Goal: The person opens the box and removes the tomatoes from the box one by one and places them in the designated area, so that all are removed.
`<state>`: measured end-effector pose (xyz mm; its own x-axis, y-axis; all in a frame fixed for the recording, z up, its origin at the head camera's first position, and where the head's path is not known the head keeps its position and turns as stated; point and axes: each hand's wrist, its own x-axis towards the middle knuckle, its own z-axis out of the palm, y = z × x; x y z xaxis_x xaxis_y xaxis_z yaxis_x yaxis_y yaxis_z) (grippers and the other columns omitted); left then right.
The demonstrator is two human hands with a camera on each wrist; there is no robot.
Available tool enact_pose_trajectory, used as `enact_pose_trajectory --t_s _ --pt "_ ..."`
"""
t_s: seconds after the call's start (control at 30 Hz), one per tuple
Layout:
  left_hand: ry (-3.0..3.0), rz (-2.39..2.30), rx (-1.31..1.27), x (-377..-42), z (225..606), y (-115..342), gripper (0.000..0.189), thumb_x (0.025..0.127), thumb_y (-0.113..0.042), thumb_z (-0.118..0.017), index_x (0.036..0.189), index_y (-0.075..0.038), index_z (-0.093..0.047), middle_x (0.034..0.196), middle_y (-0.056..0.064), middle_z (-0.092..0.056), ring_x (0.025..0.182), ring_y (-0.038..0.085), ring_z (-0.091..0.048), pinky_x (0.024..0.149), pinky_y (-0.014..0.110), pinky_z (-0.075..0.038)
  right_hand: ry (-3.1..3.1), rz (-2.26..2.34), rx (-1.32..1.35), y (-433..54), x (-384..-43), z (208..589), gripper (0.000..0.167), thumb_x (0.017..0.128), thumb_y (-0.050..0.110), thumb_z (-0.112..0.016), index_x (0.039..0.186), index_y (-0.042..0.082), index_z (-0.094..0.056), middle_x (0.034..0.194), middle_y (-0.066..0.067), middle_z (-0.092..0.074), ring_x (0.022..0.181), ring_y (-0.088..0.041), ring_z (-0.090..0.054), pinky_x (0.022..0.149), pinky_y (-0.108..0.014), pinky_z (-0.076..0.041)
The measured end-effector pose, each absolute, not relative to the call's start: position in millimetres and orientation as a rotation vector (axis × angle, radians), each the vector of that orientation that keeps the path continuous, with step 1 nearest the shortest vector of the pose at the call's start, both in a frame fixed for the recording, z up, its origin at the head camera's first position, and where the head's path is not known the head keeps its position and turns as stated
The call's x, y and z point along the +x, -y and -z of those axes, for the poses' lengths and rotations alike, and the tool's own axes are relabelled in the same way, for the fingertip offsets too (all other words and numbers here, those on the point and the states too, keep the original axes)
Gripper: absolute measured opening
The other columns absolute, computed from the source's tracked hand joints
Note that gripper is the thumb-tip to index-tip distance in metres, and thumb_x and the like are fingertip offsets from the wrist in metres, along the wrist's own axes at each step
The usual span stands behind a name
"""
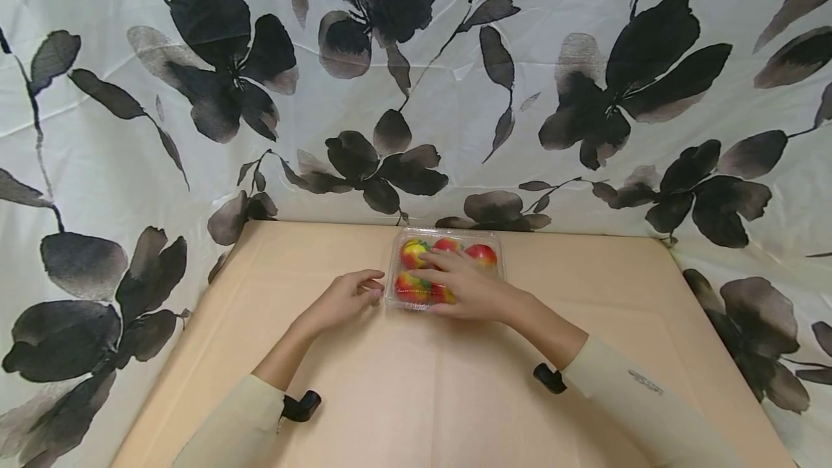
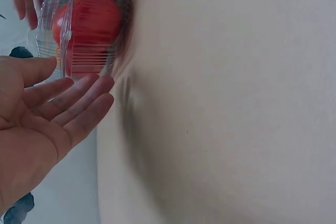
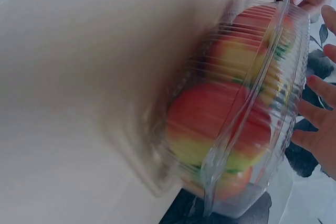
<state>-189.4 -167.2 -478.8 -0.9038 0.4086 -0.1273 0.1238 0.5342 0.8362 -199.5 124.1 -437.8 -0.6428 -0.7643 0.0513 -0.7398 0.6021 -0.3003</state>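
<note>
Head view places the clear container (image 1: 393,261) of red-yellow fruit (image 1: 482,255) near the far edge of the table (image 1: 416,396), the right hand (image 1: 469,287) spread over its top without gripping. Wrist views alone reveal ribbed side walls (image 2: 86,59); beside it, the left hand (image 1: 347,299) holds nothing, fingers relaxed.

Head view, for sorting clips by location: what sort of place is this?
Probably a makeshift filming corner: a flowered cloth hangs behind a table, and a black device sits at each wrist.

Fruits (image 1: 413,286) lie inside a clamshell box (image 1: 404,305) toward the table (image 1: 422,388)'s far edge; left hand (image 1: 348,299) just left, right hand (image 1: 473,287) over it, cloth (image 1: 455,121) behind.
</note>
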Motion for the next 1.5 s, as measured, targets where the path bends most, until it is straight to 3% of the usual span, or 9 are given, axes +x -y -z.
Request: enact_pose_trajectory --t_s 0.17,0.33,0.63,0.87,1.07,1.33,1.5 --pt "-2.39 -1.418 0.414 -192.1 484.5 165.9 0.036 0.102 -0.005 -0.06 0.136 0.008 -0.059 0.115 0.019 -0.073 0.105 0.027 -0.072 0.087 0.038 -0.065 -2.714 0.474 -1.37 -117.3 -200.4 438.1 0.067 0.092 0.044 -0.077 0.152 0.026 -0.053 0.161 -0.008 -0.044 0.151 -0.031 -0.038 0.123 -0.064 -0.036" --pt "-2.215 -1.562 0.35 -192.2 487.1 165.1 0.035 0.102 0.003 -0.057 0.134 0.016 -0.056 0.109 0.026 -0.072 0.098 0.035 -0.074 0.087 0.044 -0.066 -2.719 0.446 -1.408 -111.0 -197.8 440.0 0.066 0.091 0.043 -0.078 0.15 0.025 -0.054 0.161 -0.008 -0.044 0.15 -0.029 -0.04 0.121 -0.054 -0.043" --pt "-2.154 -1.584 0.31 -188.8 486.6 165.7 0.032 0.101 0.005 -0.056 0.131 0.017 -0.058 0.103 0.024 -0.073 0.093 0.037 -0.075 0.081 0.042 -0.068 -2.716 0.459 -1.417 -95.0 -188.3 439.0 0.057 0.091 0.04 -0.078 0.144 0.026 -0.061 0.151 -0.007 -0.052 0.139 -0.027 -0.049 0.114 -0.05 -0.052" --pt "-2.124 -1.581 0.279 -185.9 485.6 171.4 0.029 0.102 0.004 -0.056 0.129 0.014 -0.061 0.095 0.017 -0.075 0.084 0.027 -0.075 0.075 0.034 -0.068 -2.732 0.455 -1.389 -81.0 -179.3 439.4 0.051 0.09 0.039 -0.08 0.137 0.025 -0.067 0.141 -0.005 -0.057 0.131 -0.023 -0.052 0.113 -0.044 -0.052" --pt "-2.093 -1.599 0.265 -184.7 483.7 172.9 0.029 0.101 0.006 -0.056 0.127 0.016 -0.06 0.09 0.015 -0.075 0.077 0.017 -0.073 0.072 0.029 -0.067 -2.753 0.392 -1.44 -70.2 -175.2 442.2 0.042 0.089 0.04 -0.081 0.127 0.025 -0.072 0.131 -0.005 -0.058 0.12 -0.02 -0.053 0.1 -0.036 -0.057" --pt "-2.042 -1.623 0.227 -184.8 482.5 173.0 0.031 0.1 0.007 -0.057 0.129 0.016 -0.058 0.087 0.009 -0.075 0.075 0.014 -0.073 0.071 0.027 -0.066 -2.804 0.28 -1.417 -64.3 -174.9 447.3 0.041 0.089 0.045 -0.08 0.127 0.033 -0.073 0.118 -0.002 -0.056 0.106 -0.016 -0.051 0.085 -0.029 -0.056" --pt "-2.012 -1.619 0.238 -186.0 482.7 175.6 0.032 0.099 0.005 -0.059 0.129 0.017 -0.057 0.09 0.012 -0.075 0.079 0.018 -0.075 0.074 0.029 -0.067 -2.814 0.282 -1.401 -62.4 -174.9 449.4 0.038 0.088 0.043 -0.082 0.123 0.031 -0.074 0.112 -0.001 -0.055 0.101 -0.015 -0.048 0.08 -0.027 -0.053"
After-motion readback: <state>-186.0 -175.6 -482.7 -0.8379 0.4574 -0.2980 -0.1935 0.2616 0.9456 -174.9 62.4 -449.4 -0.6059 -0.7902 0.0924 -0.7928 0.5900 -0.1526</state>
